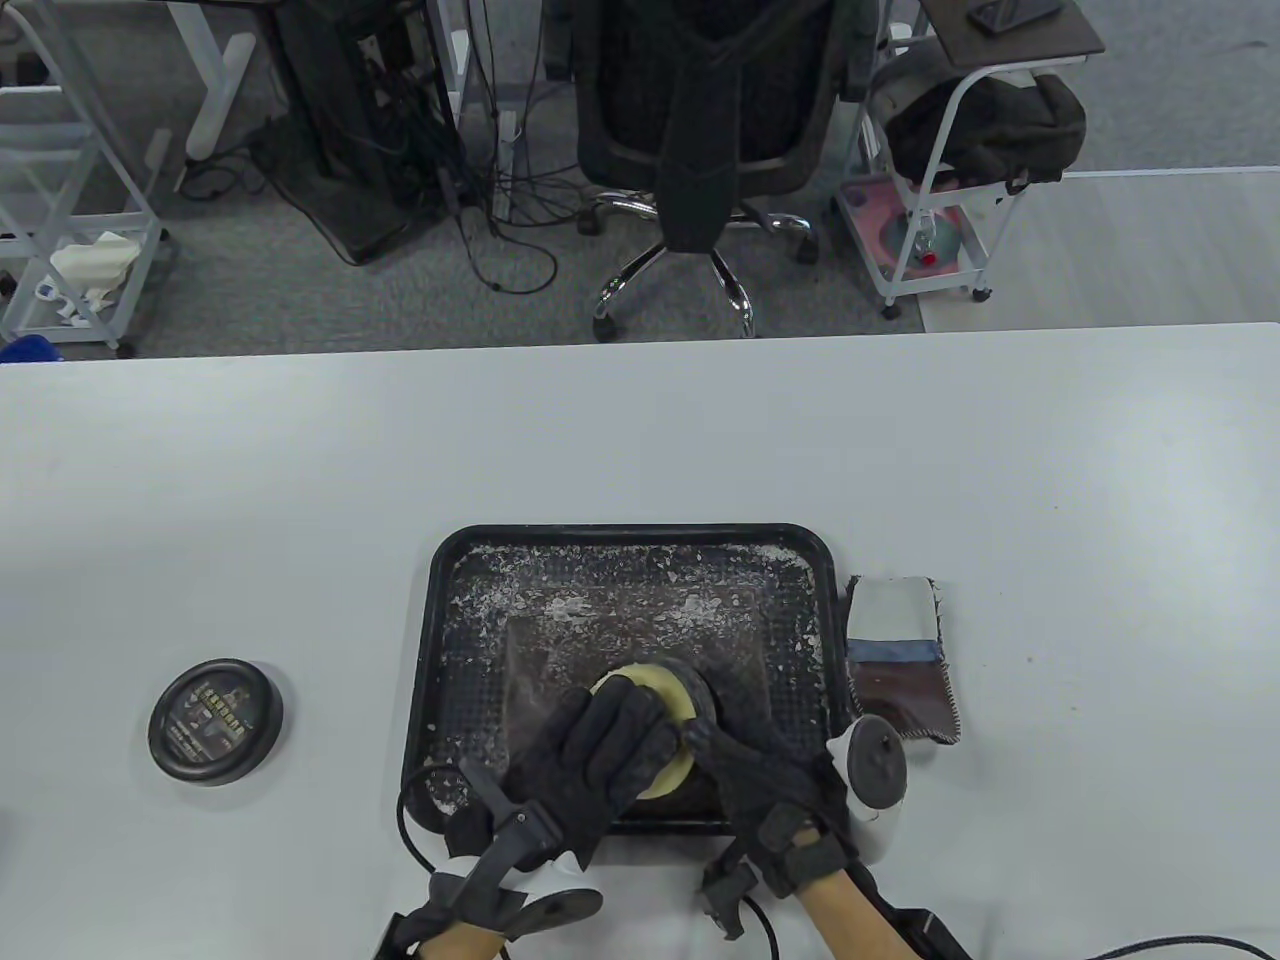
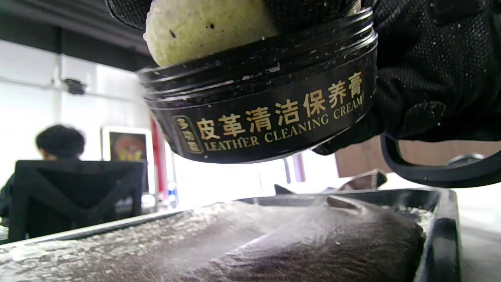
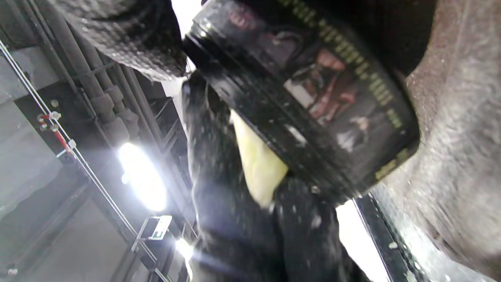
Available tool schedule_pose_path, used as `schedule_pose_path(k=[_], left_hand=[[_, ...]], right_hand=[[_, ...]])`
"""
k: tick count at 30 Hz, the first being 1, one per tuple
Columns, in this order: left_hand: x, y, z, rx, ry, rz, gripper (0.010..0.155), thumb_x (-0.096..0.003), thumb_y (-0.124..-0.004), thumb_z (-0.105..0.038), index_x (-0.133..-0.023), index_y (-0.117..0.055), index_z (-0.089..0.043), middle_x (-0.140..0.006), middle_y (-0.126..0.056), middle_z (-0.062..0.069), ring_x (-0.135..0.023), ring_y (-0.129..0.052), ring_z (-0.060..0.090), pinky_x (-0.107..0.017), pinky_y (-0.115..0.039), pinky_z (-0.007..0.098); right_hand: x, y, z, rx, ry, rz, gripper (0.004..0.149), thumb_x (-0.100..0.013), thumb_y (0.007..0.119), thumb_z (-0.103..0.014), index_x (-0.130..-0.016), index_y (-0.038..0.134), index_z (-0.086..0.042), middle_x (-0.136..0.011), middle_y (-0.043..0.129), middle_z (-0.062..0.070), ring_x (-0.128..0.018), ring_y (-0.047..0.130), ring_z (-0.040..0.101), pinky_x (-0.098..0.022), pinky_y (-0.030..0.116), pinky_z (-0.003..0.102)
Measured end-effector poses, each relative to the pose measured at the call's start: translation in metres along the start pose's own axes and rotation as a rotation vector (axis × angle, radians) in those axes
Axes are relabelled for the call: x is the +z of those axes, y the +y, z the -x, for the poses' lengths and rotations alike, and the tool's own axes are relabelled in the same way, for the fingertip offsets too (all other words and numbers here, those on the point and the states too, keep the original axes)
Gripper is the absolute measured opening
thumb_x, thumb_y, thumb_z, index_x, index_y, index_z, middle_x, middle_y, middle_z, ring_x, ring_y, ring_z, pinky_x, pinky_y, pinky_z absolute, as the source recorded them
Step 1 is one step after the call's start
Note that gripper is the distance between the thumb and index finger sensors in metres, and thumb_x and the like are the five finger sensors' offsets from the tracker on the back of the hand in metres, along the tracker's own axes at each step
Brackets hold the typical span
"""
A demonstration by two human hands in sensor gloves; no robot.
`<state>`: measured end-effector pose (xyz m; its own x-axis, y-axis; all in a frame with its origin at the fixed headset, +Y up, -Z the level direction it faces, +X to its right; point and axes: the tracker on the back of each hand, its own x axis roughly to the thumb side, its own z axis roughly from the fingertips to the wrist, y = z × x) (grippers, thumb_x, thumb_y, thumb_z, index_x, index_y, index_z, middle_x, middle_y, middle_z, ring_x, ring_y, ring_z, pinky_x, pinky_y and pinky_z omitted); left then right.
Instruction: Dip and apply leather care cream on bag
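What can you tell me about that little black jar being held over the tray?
The jar is a low, round, black tub, apparently plastic, with a threaded rim flecked with white. Gold Chinese characters and the words LEATHER CLEANING CREAM run round its side. Its lid is off, and it is tilted, raised above the dark bag in the black tray. The right hand grips it, while the left hand presses a pale yellow sponge into its open mouth.
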<state>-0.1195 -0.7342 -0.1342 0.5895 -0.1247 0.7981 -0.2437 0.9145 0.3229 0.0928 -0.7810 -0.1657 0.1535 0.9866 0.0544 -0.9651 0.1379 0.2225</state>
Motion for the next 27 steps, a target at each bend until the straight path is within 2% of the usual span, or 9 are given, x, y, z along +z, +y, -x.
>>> schedule_pose_path(k=[3, 6, 12, 22, 27], left_hand=[[0.001, -0.001, 0.001, -0.007, 0.000, 0.002, 0.062, -0.0506, -0.071, -0.029, -0.110, -0.054, -0.018, -0.115, -0.052, 0.018, -0.104, -0.063, 0.044, -0.073, -0.060, 0.059], [0.002, -0.002, 0.001, 0.029, -0.004, 0.002, 0.062, -0.0508, -0.071, -0.029, -0.110, -0.054, -0.018, -0.114, -0.053, 0.019, -0.104, -0.064, 0.044, -0.072, -0.061, 0.058], [-0.001, -0.005, -0.002, 0.028, 0.022, 0.028, 0.062, -0.0514, -0.070, -0.030, -0.109, -0.052, -0.015, -0.112, -0.054, 0.021, -0.101, -0.069, 0.044, -0.070, -0.065, 0.057], [-0.014, -0.009, -0.011, 0.020, 0.199, 0.145, 0.063, -0.0518, -0.068, -0.031, -0.107, -0.050, -0.007, -0.106, -0.062, 0.028, -0.093, -0.081, 0.044, -0.061, -0.078, 0.054], [-0.008, -0.007, -0.006, 0.126, 0.165, 0.086, 0.062, -0.0509, -0.070, -0.031, -0.107, -0.055, -0.009, -0.106, -0.061, 0.027, -0.093, -0.079, 0.046, -0.063, -0.076, 0.054]], right_hand=[[-0.001, 0.001, 0.002, 0.004, 0.000, -0.010, 0.082, -0.061, 0.081, -0.044, -0.114, 0.034, -0.003, -0.106, 0.052, 0.039, -0.086, 0.076, 0.062, -0.055, 0.079, 0.058], [-0.002, 0.001, 0.002, -0.011, -0.004, -0.036, 0.084, -0.059, 0.085, -0.044, -0.114, 0.036, -0.004, -0.104, 0.050, 0.044, -0.087, 0.073, 0.063, -0.056, 0.077, 0.057], [-0.002, 0.005, -0.005, 0.093, -0.032, -0.068, 0.090, -0.056, 0.090, -0.040, -0.114, 0.033, -0.004, -0.105, 0.052, 0.041, -0.089, 0.072, 0.062, -0.058, 0.076, 0.056], [0.000, 0.011, -0.009, 0.262, -0.036, -0.043, 0.090, -0.056, 0.091, -0.038, -0.114, 0.032, 0.000, -0.102, 0.053, 0.045, -0.086, 0.073, 0.063, -0.055, 0.078, 0.056], [0.000, 0.012, -0.010, 0.254, -0.042, -0.047, 0.090, -0.056, 0.091, -0.039, -0.113, 0.034, 0.001, -0.100, 0.056, 0.045, -0.084, 0.076, 0.063, -0.053, 0.080, 0.055]])
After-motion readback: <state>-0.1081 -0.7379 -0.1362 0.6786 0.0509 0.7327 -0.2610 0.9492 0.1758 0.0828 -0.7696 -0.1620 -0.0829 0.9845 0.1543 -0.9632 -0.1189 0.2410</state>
